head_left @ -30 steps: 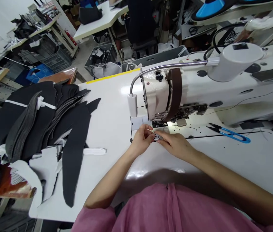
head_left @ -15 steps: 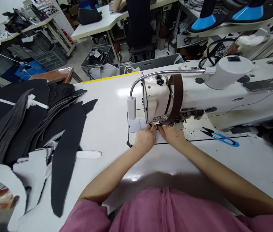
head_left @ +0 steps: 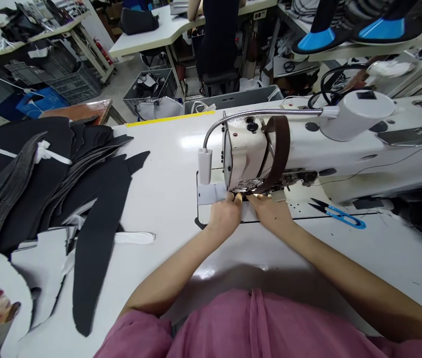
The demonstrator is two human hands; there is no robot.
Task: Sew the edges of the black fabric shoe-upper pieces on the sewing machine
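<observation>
Under the head of a white sewing machine (head_left: 246,144), both my hands are close together at the needle area. My left hand (head_left: 226,216) is closed, its thumb and fingertips pinching the dark edge of a brown strap. Just right of it, my right hand (head_left: 272,214) is closed too, fingertips pressed on the same work. The brown strap (head_left: 281,149) loops up in front of the machine head and comes down to the presser foot. Its lower end is mostly hidden by my fingers and the machine. Blue-handled thread snips (head_left: 340,215) lie right of my right hand.
Stacked black fabric pieces (head_left: 99,238) and white cut pieces (head_left: 43,273) cover the table's left side. A flexible lamp (head_left: 205,166) hangs left of the machine head. Grey crates (head_left: 149,87) stand beyond the table. Another person (head_left: 216,40) sits at a far table.
The view has shifted slightly. The brown strap's loop leans a little further right, and a bit more dark material shows between my hands, which stay at the needle area.
</observation>
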